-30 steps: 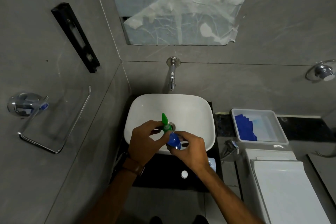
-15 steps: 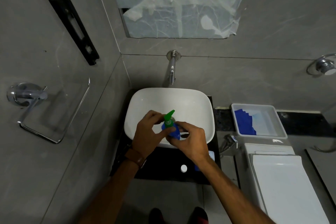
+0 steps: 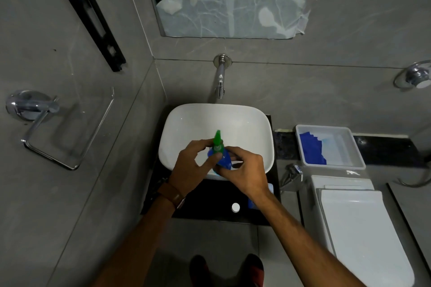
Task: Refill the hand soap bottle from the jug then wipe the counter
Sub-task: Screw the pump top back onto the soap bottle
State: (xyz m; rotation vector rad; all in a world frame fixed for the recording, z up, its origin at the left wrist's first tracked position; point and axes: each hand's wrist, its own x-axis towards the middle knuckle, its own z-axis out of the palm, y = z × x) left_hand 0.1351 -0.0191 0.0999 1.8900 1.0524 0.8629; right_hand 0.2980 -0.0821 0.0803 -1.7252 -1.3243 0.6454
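Blue soap bottle (image 3: pixel 224 162) w/ green pump (image 3: pixel 218 140) over basin (image 3: pixel 261 133) | R hand (image 3: pixel 245 173) fingers gripping bottle body | L hand (image 3: pixel 193 166) fingers pinching pump collar | white cap (image 3: pixel 235 207) lying on black surface (image 3: pixel 210 198)

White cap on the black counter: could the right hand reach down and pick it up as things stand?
Probably not yet. The white cap lies uncovered near the right hand, but that hand grips the blue soap bottle and would have to let go first.
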